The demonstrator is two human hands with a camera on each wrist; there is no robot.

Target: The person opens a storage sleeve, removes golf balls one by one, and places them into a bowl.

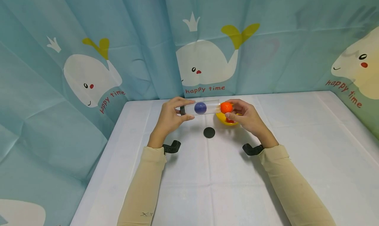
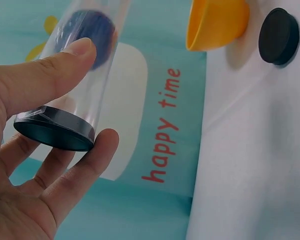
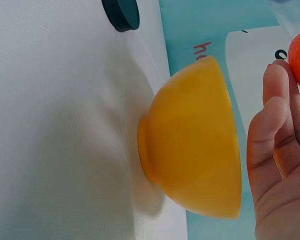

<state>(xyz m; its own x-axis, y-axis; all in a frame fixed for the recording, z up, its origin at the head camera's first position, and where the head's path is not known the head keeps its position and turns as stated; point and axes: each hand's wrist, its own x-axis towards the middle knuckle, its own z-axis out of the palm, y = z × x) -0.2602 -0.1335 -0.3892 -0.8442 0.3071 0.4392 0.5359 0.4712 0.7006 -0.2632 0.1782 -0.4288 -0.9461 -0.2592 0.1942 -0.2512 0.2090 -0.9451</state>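
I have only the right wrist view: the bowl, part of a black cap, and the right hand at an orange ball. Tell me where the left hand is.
Observer: The left hand grips the clear tube near the end away from the ball.
Operator: Describe that end of the tube.
Observer: A black cap closes it; the left wrist view shows it plainly.
Operator: I see the bowl only from the side. Report what it holds.
Observer: A red object shows in it from the head view, partly hidden, so I can't tell its full shape.
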